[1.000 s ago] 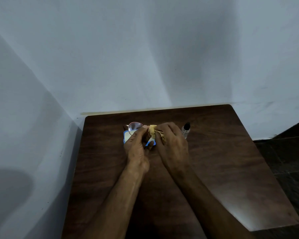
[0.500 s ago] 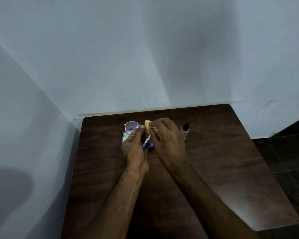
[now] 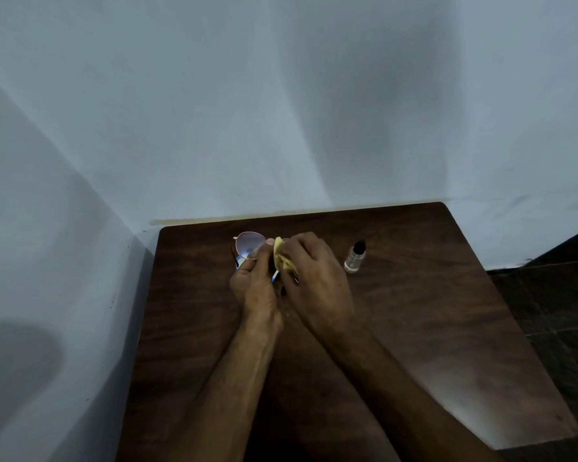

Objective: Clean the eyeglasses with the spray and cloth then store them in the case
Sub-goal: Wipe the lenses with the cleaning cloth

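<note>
The eyeglasses have a thin pinkish metal frame; one round lens shows at the back of the table. My left hand pinches the frame near the bridge. My right hand grips a yellow cloth pressed over the other lens, which is hidden. Under both hands peeks a white and blue case, mostly covered. The spray bottle, clear with a black cap, stands upright to the right of my right hand, apart from it.
A dark wooden table is pushed into a corner of pale blue walls. Its right edge drops to a dark tiled floor.
Both hands have shifted slightly left and toward the wall with the glasses. The right hand has rubbed the cloth over the hidden lens. The bottle has not moved.
</note>
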`<control>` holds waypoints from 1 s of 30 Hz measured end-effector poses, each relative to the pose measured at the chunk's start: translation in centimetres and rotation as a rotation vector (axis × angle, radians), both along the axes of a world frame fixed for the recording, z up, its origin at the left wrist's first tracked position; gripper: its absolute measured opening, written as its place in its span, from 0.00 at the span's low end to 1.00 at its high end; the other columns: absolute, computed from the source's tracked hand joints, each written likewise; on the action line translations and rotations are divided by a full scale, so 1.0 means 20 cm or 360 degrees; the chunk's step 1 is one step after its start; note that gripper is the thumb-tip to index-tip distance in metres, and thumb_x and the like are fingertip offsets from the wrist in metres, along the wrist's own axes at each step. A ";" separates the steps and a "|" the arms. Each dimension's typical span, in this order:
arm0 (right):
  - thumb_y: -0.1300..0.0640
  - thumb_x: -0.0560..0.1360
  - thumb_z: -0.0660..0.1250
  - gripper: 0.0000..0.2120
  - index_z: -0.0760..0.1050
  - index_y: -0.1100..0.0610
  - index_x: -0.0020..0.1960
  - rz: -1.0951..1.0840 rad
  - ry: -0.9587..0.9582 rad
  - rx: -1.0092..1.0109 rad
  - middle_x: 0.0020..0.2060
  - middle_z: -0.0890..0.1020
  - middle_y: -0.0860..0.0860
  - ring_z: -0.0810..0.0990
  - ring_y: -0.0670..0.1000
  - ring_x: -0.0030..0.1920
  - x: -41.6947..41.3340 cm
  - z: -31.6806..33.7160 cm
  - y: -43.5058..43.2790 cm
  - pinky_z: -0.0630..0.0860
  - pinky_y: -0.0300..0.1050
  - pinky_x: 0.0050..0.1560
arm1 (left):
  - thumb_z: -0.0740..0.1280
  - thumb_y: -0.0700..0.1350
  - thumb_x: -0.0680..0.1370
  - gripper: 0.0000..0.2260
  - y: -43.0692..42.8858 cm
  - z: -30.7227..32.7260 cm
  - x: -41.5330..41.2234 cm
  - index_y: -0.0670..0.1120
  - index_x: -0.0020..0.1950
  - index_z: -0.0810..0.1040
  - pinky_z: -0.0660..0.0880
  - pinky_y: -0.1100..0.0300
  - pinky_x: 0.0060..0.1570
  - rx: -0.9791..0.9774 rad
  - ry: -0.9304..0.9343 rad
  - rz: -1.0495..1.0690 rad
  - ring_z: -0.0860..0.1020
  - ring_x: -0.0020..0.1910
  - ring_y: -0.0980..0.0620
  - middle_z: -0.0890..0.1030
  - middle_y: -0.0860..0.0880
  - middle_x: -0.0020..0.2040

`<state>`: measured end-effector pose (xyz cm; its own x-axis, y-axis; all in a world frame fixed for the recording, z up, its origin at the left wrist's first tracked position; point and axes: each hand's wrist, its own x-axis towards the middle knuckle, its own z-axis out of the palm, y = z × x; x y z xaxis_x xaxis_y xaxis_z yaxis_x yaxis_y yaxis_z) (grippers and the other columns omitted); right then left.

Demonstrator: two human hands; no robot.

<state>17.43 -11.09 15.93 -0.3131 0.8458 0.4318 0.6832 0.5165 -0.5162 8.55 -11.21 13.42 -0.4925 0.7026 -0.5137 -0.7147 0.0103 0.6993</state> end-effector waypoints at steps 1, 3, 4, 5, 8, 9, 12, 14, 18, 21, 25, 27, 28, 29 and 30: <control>0.60 0.76 0.73 0.13 0.79 0.58 0.60 -0.0012 -0.0005 -0.0007 0.56 0.79 0.53 0.79 0.53 0.53 0.00 -0.01 -0.01 0.79 0.49 0.45 | 0.76 0.42 0.78 0.06 0.00 0.01 0.00 0.39 0.50 0.86 0.82 0.56 0.39 -0.0001 -0.0002 -0.0004 0.83 0.41 0.47 0.85 0.42 0.44; 0.59 0.76 0.74 0.12 0.79 0.57 0.58 -0.0080 0.0042 -0.0029 0.55 0.79 0.53 0.79 0.53 0.52 0.02 -0.01 -0.01 0.80 0.49 0.45 | 0.76 0.41 0.77 0.03 0.00 0.02 -0.02 0.42 0.46 0.86 0.82 0.54 0.42 0.0011 0.0029 -0.0010 0.84 0.41 0.48 0.86 0.44 0.43; 0.59 0.76 0.74 0.11 0.79 0.57 0.57 -0.0125 0.0067 -0.0044 0.55 0.79 0.53 0.79 0.52 0.52 0.03 -0.01 0.01 0.80 0.49 0.45 | 0.76 0.40 0.77 0.02 -0.01 0.01 -0.02 0.42 0.46 0.86 0.82 0.53 0.45 0.0033 0.0056 -0.0009 0.85 0.43 0.48 0.87 0.45 0.43; 0.59 0.76 0.74 0.11 0.79 0.57 0.57 -0.0162 0.0087 -0.0056 0.55 0.79 0.53 0.79 0.52 0.52 0.03 0.01 0.03 0.80 0.49 0.46 | 0.75 0.39 0.78 0.02 -0.01 0.01 -0.02 0.42 0.46 0.86 0.83 0.54 0.46 0.0049 0.0077 -0.0004 0.85 0.44 0.48 0.87 0.45 0.43; 0.58 0.77 0.73 0.11 0.79 0.58 0.58 -0.0150 0.0089 -0.0023 0.56 0.80 0.53 0.79 0.53 0.53 0.01 0.06 0.08 0.80 0.50 0.49 | 0.74 0.39 0.78 0.02 -0.02 0.03 -0.02 0.42 0.47 0.87 0.83 0.56 0.44 0.0092 0.0077 0.0007 0.85 0.45 0.48 0.87 0.45 0.44; 0.58 0.77 0.73 0.11 0.79 0.57 0.58 -0.0106 0.0077 -0.0013 0.56 0.79 0.53 0.79 0.53 0.54 -0.01 0.07 0.07 0.80 0.49 0.49 | 0.75 0.40 0.78 0.02 -0.02 0.04 -0.01 0.42 0.47 0.87 0.83 0.56 0.44 0.0091 0.0060 0.0013 0.85 0.45 0.48 0.87 0.45 0.44; 0.59 0.75 0.75 0.15 0.78 0.57 0.60 0.0000 -0.0016 -0.0018 0.57 0.79 0.53 0.79 0.53 0.54 -0.03 0.06 0.00 0.80 0.46 0.48 | 0.75 0.42 0.78 0.04 -0.01 0.06 -0.02 0.43 0.44 0.86 0.81 0.56 0.42 0.0087 0.0017 0.0013 0.83 0.40 0.49 0.85 0.46 0.41; 0.59 0.75 0.74 0.15 0.78 0.57 0.60 -0.0014 -0.0012 -0.0039 0.56 0.78 0.53 0.79 0.53 0.53 -0.01 0.03 -0.03 0.80 0.46 0.46 | 0.76 0.42 0.77 0.05 -0.02 0.08 -0.03 0.44 0.42 0.86 0.80 0.56 0.42 0.0095 0.0046 0.0009 0.83 0.38 0.49 0.85 0.46 0.40; 0.57 0.77 0.73 0.10 0.78 0.57 0.56 -0.0192 0.0088 -0.0060 0.55 0.79 0.53 0.79 0.52 0.52 0.01 0.06 0.03 0.80 0.47 0.46 | 0.74 0.37 0.78 0.10 -0.04 0.09 -0.04 0.45 0.37 0.86 0.82 0.57 0.41 0.0146 0.0132 0.0064 0.83 0.35 0.52 0.85 0.47 0.36; 0.56 0.78 0.71 0.08 0.78 0.56 0.56 -0.0120 0.0056 0.0035 0.55 0.79 0.52 0.78 0.52 0.53 -0.02 0.09 0.05 0.79 0.47 0.46 | 0.74 0.38 0.78 0.09 -0.05 0.12 -0.03 0.45 0.38 0.87 0.82 0.54 0.47 0.0190 0.0103 0.0059 0.84 0.40 0.49 0.86 0.46 0.40; 0.56 0.77 0.72 0.15 0.77 0.55 0.62 0.0020 -0.0087 0.0078 0.57 0.78 0.52 0.76 0.51 0.54 -0.03 0.06 -0.05 0.79 0.46 0.46 | 0.75 0.40 0.78 0.05 -0.06 0.13 -0.04 0.44 0.42 0.86 0.82 0.57 0.41 0.0139 0.0028 0.0066 0.85 0.39 0.50 0.87 0.47 0.40; 0.56 0.76 0.74 0.14 0.77 0.56 0.60 -0.0067 -0.0038 0.0039 0.56 0.78 0.52 0.77 0.51 0.54 -0.01 0.05 -0.06 0.79 0.46 0.47 | 0.75 0.40 0.78 0.04 -0.07 0.13 -0.05 0.43 0.44 0.86 0.83 0.53 0.45 0.0155 0.0072 0.0067 0.85 0.41 0.48 0.87 0.45 0.42; 0.56 0.75 0.75 0.13 0.78 0.56 0.58 -0.0125 -0.0004 0.0024 0.55 0.79 0.53 0.77 0.52 0.54 0.00 0.06 -0.04 0.80 0.46 0.47 | 0.75 0.39 0.78 0.03 -0.07 0.13 -0.06 0.43 0.44 0.86 0.83 0.53 0.46 0.0169 0.0103 0.0086 0.85 0.41 0.48 0.87 0.46 0.41; 0.57 0.75 0.75 0.12 0.78 0.57 0.56 -0.0174 0.0022 0.0025 0.54 0.79 0.54 0.78 0.52 0.53 0.00 0.07 -0.02 0.80 0.47 0.48 | 0.74 0.38 0.79 0.04 -0.08 0.13 -0.05 0.42 0.44 0.86 0.83 0.55 0.44 0.0168 0.0130 0.0103 0.85 0.40 0.50 0.86 0.47 0.39; 0.58 0.76 0.75 0.11 0.79 0.57 0.56 -0.0206 0.0035 0.0046 0.54 0.80 0.54 0.78 0.53 0.53 0.00 0.08 0.00 0.80 0.48 0.48 | 0.73 0.37 0.79 0.03 -0.08 0.14 -0.05 0.41 0.45 0.85 0.83 0.58 0.41 0.0167 0.0147 0.0104 0.85 0.38 0.52 0.86 0.48 0.38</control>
<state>17.52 -11.04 17.63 -0.1925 0.8656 0.4624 0.7335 0.4399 -0.5181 7.51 -12.84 16.23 -0.5807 0.7149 -0.3894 -0.6439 -0.1106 0.7571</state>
